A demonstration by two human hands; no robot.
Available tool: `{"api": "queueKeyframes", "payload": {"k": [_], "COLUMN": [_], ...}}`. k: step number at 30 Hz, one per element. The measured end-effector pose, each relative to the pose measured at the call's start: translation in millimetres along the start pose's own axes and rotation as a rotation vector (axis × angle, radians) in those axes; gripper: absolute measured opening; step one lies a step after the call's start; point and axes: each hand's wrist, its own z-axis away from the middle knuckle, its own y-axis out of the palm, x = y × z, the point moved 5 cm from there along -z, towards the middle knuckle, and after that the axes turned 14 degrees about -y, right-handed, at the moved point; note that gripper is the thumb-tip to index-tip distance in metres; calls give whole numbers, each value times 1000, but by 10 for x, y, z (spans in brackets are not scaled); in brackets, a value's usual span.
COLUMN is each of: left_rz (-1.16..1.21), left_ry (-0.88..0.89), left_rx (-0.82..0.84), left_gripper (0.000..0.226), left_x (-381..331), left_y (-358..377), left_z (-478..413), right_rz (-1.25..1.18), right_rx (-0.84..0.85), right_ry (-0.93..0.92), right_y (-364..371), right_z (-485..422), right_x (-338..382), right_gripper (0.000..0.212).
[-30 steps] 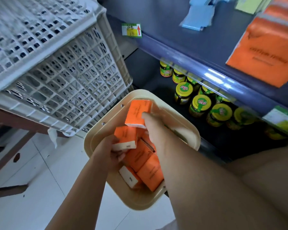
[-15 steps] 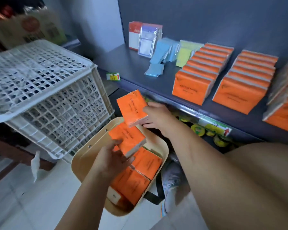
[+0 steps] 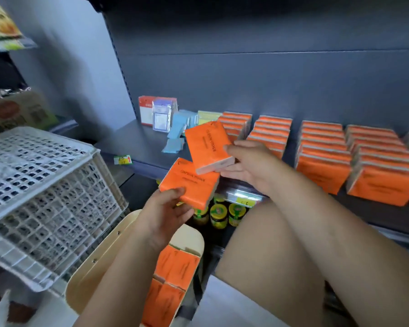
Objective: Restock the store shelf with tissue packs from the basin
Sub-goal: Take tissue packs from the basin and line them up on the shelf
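L hand (image 3: 165, 208) grips an orange tissue pack (image 3: 189, 182) by its near edge, thumb on top, fingers curled under. R hand (image 3: 246, 166) holds a second tissue pack (image 3: 208, 147) just above & beyond it, tilted, w/ the thumb across its top face. The two packs overlap at one corner (can't tell if they actually touch). Hands are apart, each clamped on its own pack, and both packs hover in front of the shelf (image 3: 137, 142) edge. Beyond & right of the R hand, rows of stocked tissue packs (image 3: 324, 159) stand on the shelf. Beyond the L hand lie blue packets (image 3: 176, 128), w/ a price tag (image 3: 122, 159) on the shelf lip. Under the L wrist sits the beige basin (image 3: 92, 274) w/ spare packs (image 3: 172, 274) inside. Left of the L hand is a white lattice crate (image 3: 40, 197). Below the R hand, one level down, are yellow-lidded jars (image 3: 219, 214).
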Motion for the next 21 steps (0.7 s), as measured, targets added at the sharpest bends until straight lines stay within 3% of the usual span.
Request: {"api": "queueKeyframes", "payload": {"k": [2,5,8,13,21], "left_rz": [55,123,123,34,-348], "left_ry": [22,19,35,125,277], "left_rx": [58,148,170,109,-113], "left_gripper": [38,41,41,27,32], "left_x": [-82,-174,-232,-247,-185], "left_y": [233,564,824,1223,1479], "left_z": [-12,-29,-84,-236,-508], "right_rz": [-51,-121,-86,-73,-102], "right_rx": [-43,-78,-108,-156,-268], "right_ry": [-28,-82,-141,-146,-243], "right_y": [-210,-476,-717,-1018,-1324], "right_z": [32,79,141,222,283], "right_x": [123,294,425,425,244], "right_gripper": [18,32,21,19,26]}}
